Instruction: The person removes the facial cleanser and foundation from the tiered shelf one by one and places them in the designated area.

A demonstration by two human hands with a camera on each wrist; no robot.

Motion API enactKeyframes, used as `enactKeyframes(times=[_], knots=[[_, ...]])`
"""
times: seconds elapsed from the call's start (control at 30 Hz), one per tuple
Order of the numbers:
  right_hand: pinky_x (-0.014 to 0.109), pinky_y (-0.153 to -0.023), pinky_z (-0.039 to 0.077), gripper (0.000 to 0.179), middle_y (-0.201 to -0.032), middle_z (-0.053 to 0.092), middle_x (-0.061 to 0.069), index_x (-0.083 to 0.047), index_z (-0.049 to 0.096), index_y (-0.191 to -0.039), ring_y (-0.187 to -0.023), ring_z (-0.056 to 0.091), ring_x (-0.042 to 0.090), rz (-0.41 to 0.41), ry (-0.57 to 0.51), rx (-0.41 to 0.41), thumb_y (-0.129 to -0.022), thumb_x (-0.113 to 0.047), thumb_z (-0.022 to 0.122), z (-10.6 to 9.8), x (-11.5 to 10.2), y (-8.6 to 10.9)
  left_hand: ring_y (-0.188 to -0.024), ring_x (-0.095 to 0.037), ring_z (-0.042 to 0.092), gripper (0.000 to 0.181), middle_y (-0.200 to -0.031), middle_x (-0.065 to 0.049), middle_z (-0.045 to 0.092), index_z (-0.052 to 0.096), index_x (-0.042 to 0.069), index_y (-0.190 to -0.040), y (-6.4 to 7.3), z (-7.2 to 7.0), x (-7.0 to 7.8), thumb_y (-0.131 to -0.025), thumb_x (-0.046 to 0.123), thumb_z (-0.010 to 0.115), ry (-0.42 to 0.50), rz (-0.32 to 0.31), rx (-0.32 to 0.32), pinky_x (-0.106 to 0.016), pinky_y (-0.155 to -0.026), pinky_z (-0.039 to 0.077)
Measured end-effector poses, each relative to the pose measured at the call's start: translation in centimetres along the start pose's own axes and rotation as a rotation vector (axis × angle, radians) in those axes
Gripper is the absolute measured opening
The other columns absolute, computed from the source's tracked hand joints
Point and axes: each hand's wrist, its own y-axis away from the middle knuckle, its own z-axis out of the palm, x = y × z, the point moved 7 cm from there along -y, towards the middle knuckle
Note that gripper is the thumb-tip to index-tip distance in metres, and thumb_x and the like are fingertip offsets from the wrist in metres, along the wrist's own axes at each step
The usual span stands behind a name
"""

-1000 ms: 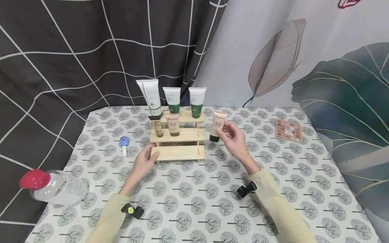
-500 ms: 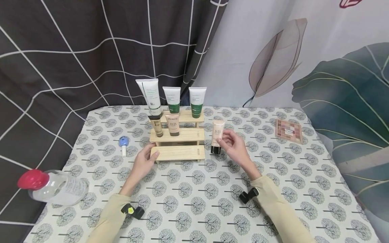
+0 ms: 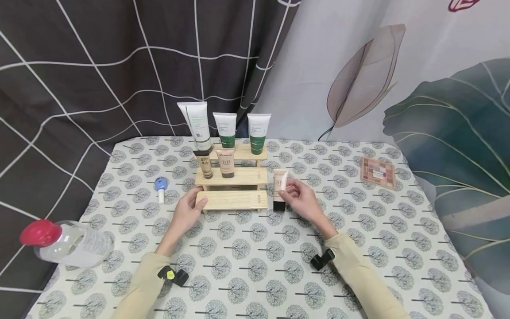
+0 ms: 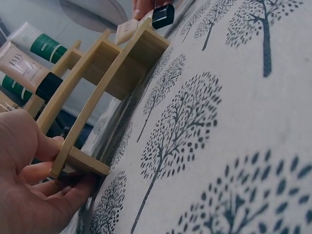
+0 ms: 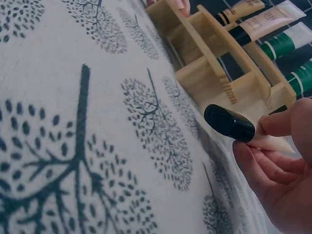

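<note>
In the head view, my right hand (image 3: 303, 199) pinches a pale pink BB cream tube (image 3: 280, 182) with a black cap, cap down, just right of the three-tier wooden rack (image 3: 231, 200). The right wrist view shows its black cap (image 5: 229, 122) past my thumb and fingers. My left hand (image 4: 34, 170) grips the left end of the rack's lowest step. A second BB cream tube (image 3: 226, 163) and a gold tube (image 3: 205, 165) stand on the middle step. On the top step are a large white tube (image 3: 197, 124) and two green-and-white tubes (image 3: 225, 128).
A blue-capped small bottle (image 3: 161, 188) lies left of the rack. Farther left, a clear bottle with a red top (image 3: 75, 243) lies on its side. An eyeshadow palette (image 3: 378, 172) lies at the right. Curtains hang behind the tree-patterned tablecloth (image 3: 247, 283).
My right hand has brought the BB cream tube down and toward me, then slightly left, closer to the rack's lowest step. My left hand stays on the rack.
</note>
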Motion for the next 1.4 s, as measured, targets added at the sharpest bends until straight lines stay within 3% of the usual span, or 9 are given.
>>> enactKeyframes(times=[0.27,0.73,0.9,1.1,1.2,1.4], knots=[[0.024,-0.067,0.058,0.033,-0.09,0.071,0.009,-0.002,0.063,-0.112,-0.077,0.066,0.016,-0.007,0.128,0.021,-0.091,-0.025,0.074,0.8,0.2,-0.8,-0.145,-0.042,0.042,0.052,-0.157,-0.028,0.039,0.04,0.0,-0.151,0.0,-0.6,0.1,-0.103,0.014,0.056,0.02,-0.01,0.016,-0.047,-0.123,0.037],[0.034,-0.075,0.059,0.041,-0.092,0.077,0.01,-0.005,0.067,-0.11,-0.075,0.07,0.018,0.033,0.288,0.061,-0.086,-0.037,0.08,-0.3,0.4,-0.4,-0.145,-0.042,0.042,0.051,-0.155,-0.028,0.042,0.041,0.0,-0.149,0.0,-0.2,-0.3,-0.102,0.012,0.057,0.061,-0.034,-0.009,-0.048,-0.122,0.038],[0.028,-0.065,0.058,0.037,-0.086,0.075,0.009,-0.003,0.066,-0.109,-0.067,0.067,0.015,0.044,0.304,0.051,-0.088,-0.031,0.078,-0.9,0.4,0.2,-0.144,-0.043,0.042,0.052,-0.155,-0.028,0.041,0.041,0.0,-0.15,-0.2,-0.1,0.0,-0.101,0.011,0.058,0.058,-0.023,-0.019,-0.048,-0.122,0.038],[0.025,-0.053,0.059,0.031,-0.086,0.074,0.015,0.003,0.066,-0.108,-0.064,0.067,0.017,-0.101,0.314,0.084,-0.089,-0.019,0.077,-2.1,-2.9,0.6,-0.145,-0.042,0.042,0.052,-0.155,-0.028,0.041,0.04,-0.001,-0.15,-0.2,0.0,0.1,-0.102,0.011,0.057,0.054,-0.025,-0.017,-0.047,-0.122,0.038],[0.026,-0.061,0.062,0.028,-0.09,0.073,0.017,0.004,0.066,-0.108,-0.072,0.068,0.021,-0.171,0.301,0.094,-0.09,-0.016,0.075,-2.5,-5.1,0.3,-0.144,-0.043,0.042,0.052,-0.155,-0.029,0.041,0.04,-0.001,-0.149,-0.1,0.0,0.2,-0.102,0.01,0.057,0.056,-0.024,-0.016,-0.048,-0.122,0.039],[0.036,-0.083,0.064,0.031,-0.104,0.074,0.017,0.002,0.067,-0.114,-0.091,0.071,0.027,-0.202,0.235,0.054,-0.091,-0.018,0.073,-1.8,-8.3,-0.4,-0.145,-0.042,0.042,0.052,-0.155,-0.028,0.041,0.04,-0.001,-0.149,-0.2,0.0,0.2,-0.101,0.01,0.057,0.053,-0.023,-0.013,-0.046,-0.122,0.038]])
